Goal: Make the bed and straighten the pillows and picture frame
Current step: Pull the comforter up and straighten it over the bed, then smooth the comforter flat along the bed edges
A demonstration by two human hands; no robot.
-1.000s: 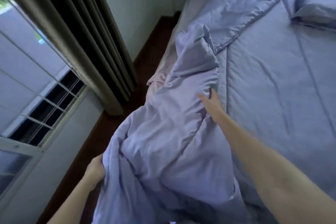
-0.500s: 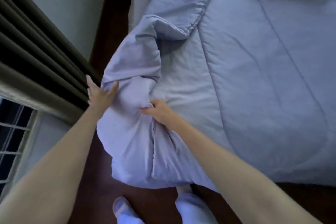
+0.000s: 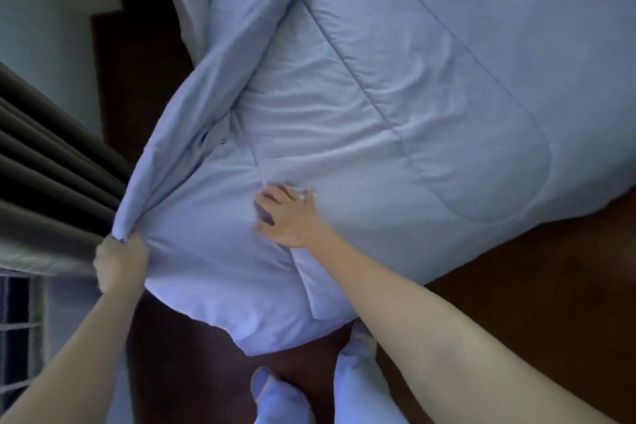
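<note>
Left hand (image 3: 120, 258) fisted tight on a bunched corner of the comforter (image 3: 378, 113), just beside the curtain (image 3: 51, 165); right hand (image 3: 289, 213), arm stretched out, pressed flat on it farther from the curtain, fingers spread.

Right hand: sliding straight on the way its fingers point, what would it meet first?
Lying flat on the pale lavender quilted comforter, the right hand points up-left; it would likely first meet the comforter's bunched fold, though depth is unclear.
</note>
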